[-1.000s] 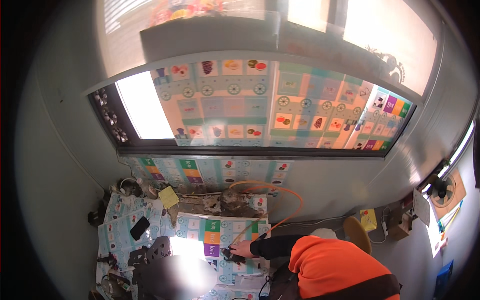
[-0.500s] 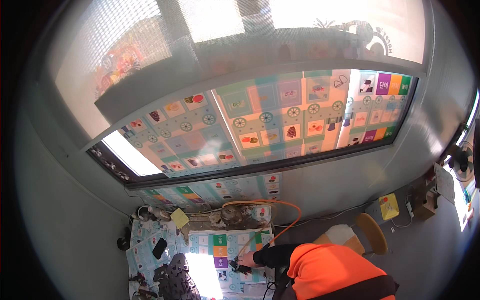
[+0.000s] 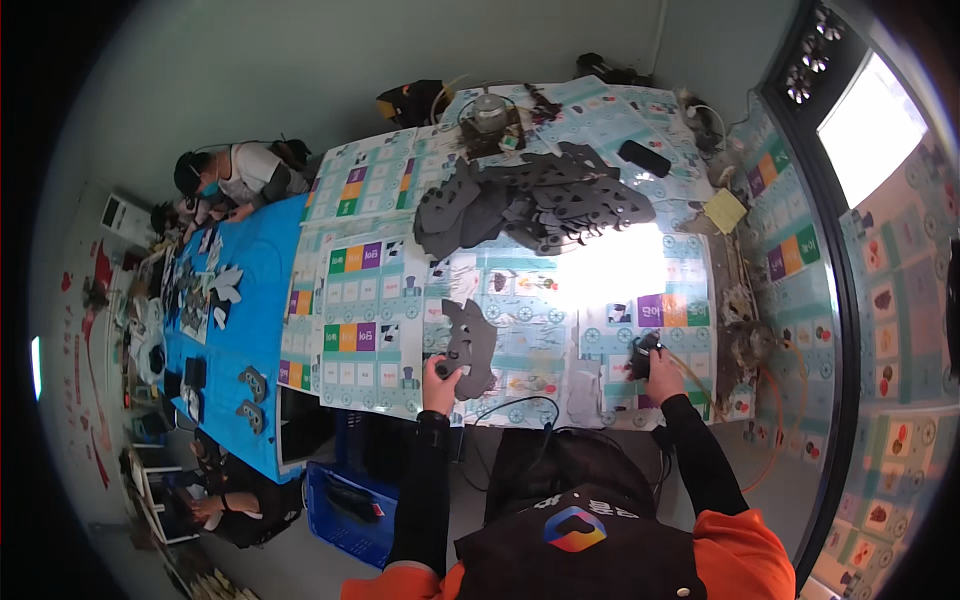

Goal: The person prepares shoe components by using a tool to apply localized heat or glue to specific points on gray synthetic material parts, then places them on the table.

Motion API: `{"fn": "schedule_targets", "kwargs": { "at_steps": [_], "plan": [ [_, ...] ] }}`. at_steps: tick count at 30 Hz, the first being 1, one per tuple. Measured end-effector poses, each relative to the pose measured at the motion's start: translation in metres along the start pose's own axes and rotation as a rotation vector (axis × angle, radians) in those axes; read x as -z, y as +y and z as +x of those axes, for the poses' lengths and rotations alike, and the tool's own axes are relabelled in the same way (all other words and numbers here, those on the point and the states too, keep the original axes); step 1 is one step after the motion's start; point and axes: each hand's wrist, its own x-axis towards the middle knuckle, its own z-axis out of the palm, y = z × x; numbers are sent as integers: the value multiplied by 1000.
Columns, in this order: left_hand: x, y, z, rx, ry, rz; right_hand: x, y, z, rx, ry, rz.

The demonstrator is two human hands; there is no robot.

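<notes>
My left hand (image 3: 439, 388) holds the lower-left edge of a dark gray cut-out (image 3: 474, 346) on the paper-covered counter (image 3: 385, 285); my right hand (image 3: 662, 379) grips a black tool (image 3: 641, 354). Beyond, a black phone (image 3: 645, 158) lies beside heaped gray pieces (image 3: 535, 205).

Head view, left lens of a side-by-side fisheye pair worn on the person's head. Sits above and behind the left hand (image 3: 438, 386) and right hand (image 3: 661, 380), facing steeply down and a bit forward. Middling range: both hands come out small, below centre. Wearer's dark vest (image 3: 625, 560) shows nearer the lens than the hands, at the lower edge. Wide coverage: patterned table (image 3: 540, 325) under and ahead of both hands, grey wall (image 3: 450, 50) far beyond them, blue-covered table (image 3: 262, 270) well left of the left hand, window (image 3: 872, 120) ahead and right of the right hand. Straight edges bow near the rim.
</notes>
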Motion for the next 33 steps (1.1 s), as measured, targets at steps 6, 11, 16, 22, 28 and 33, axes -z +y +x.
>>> {"fn": "schedule_targets", "kwargs": {
  "at_steps": [6, 11, 16, 22, 28, 33],
  "plan": [
    [-40, 100, 115, -196, -51, -88, -3, 1, -3, 39, -8, -40],
    [-58, 171, 196, -384, 30, 219, -3, -4, -2, 3, 42, -80],
    [-20, 114, 158, -132, -166, 87, 16, 18, 9, 49, 239, 126],
    [9, -8, -16, 260, -315, -48, 73, -15, -1, -33, -62, 644],
    [23, -8, -95, 457, -448, -201, 114, -84, 1, -14, -592, 938],
    [109, -50, -169, 692, -1092, 264, 82, -82, -2, -79, -714, 888]
  ]
}}
